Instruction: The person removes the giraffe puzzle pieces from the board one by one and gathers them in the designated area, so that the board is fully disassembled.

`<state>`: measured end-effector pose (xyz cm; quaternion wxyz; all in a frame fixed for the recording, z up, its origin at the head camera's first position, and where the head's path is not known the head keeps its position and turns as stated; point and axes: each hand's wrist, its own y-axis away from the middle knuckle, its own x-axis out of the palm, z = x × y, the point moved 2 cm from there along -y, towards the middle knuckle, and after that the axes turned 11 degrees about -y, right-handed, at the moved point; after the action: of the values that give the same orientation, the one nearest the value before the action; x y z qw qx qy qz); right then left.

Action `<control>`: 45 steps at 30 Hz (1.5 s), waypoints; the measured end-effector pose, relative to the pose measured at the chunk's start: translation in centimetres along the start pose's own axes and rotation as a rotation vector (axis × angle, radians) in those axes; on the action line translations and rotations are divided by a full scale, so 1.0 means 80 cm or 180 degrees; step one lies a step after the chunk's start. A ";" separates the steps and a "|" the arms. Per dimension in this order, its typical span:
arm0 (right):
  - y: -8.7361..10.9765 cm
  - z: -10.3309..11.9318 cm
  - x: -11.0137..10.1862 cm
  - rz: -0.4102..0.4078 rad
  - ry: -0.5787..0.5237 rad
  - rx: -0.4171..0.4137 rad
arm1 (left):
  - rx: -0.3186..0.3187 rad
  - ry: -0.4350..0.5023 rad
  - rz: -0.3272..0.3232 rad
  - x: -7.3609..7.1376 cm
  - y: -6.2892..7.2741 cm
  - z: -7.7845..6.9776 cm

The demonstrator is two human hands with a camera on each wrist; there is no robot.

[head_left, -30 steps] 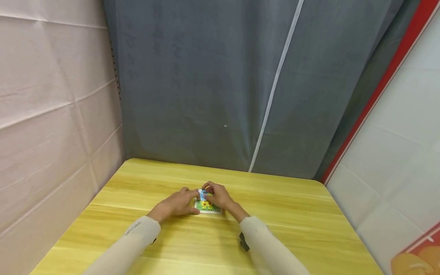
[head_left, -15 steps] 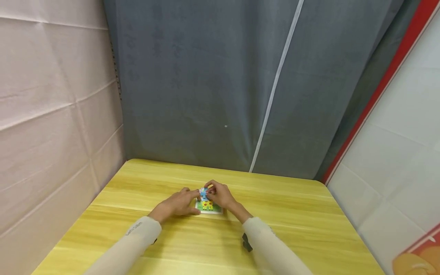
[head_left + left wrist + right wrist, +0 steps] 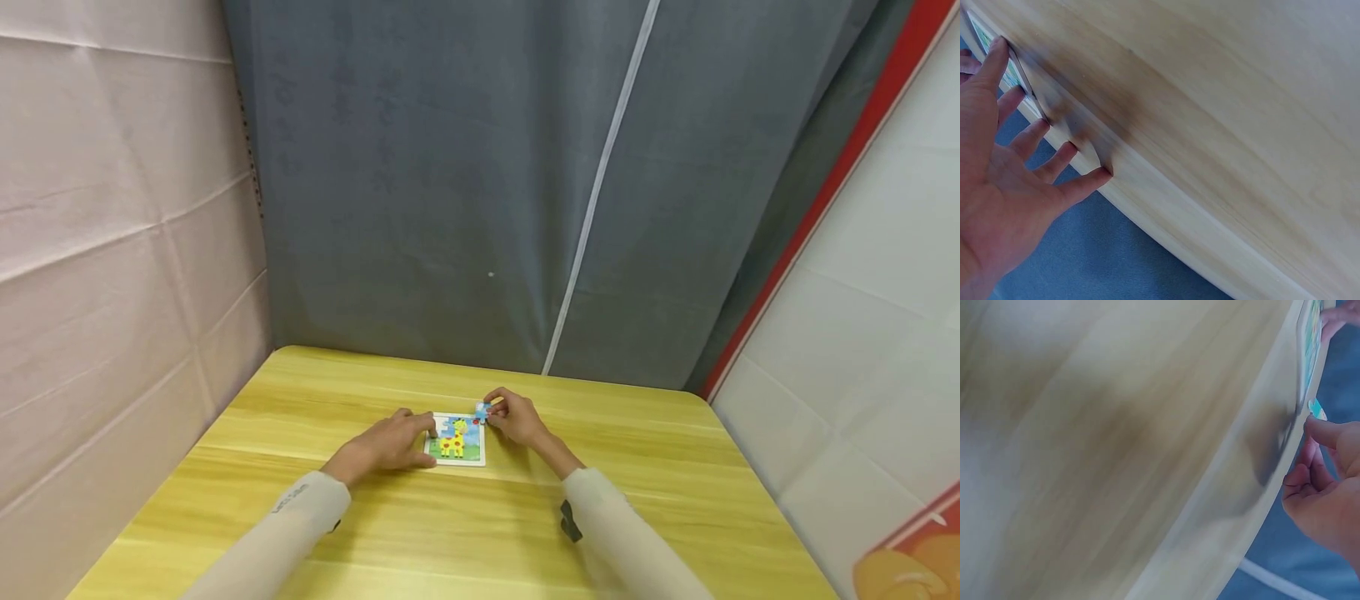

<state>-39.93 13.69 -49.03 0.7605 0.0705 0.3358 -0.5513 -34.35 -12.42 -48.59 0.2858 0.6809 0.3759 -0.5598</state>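
Note:
A small jigsaw puzzle in a white frame (image 3: 467, 464) lies on the table, its picture a yellow giraffe (image 3: 452, 447) on green and blue. White backing shows at its upper left. My left hand (image 3: 392, 442) rests at the frame's left side, fingers spread; the left wrist view shows the thumb (image 3: 997, 53) at the frame's edge. Between thumb and fingers of my right hand (image 3: 517, 418) is a blue puzzle piece (image 3: 482, 410), held over the frame's upper right corner. In the right wrist view that piece (image 3: 1317, 409) is mostly hidden by the hand.
The wood-grain table (image 3: 360, 533) extends around the puzzle on all sides. A grey curtain (image 3: 450, 208) hangs behind its far edge. Pale cloth (image 3: 135, 250) covers the left side, and a white panel with a red border (image 3: 847, 333) stands on the right.
My right hand has lifted the blue piece from the puzzle's upper left and carried it rightward to the upper right corner, uncovering the giraffe's head and white backing. My left hand has stayed put.

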 end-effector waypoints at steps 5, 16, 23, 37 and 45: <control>0.002 -0.017 -0.007 -0.0064 0.0139 0.0047 | 0.0002 0.0020 -0.0004 -0.001 0.003 0.001; 0.009 -0.028 -0.016 -0.0071 0.0205 0.0035 | 0.0047 0.0032 -0.0011 0.000 0.001 0.000; 0.013 -0.028 -0.022 0.0024 0.0180 0.0058 | -0.0013 0.0078 0.0024 0.003 -0.001 -0.001; 0.014 -0.021 -0.020 0.0142 0.0270 0.0013 | -0.0009 0.0126 -0.0038 0.004 -0.001 -0.002; 0.010 -0.010 0.006 0.0339 0.0285 -0.0120 | -0.0023 0.0112 -0.0021 0.005 -0.002 -0.002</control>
<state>-39.50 13.99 -50.09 0.7742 0.0985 0.3756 -0.4999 -34.37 -12.11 -48.97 0.2797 0.6884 0.3852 -0.5473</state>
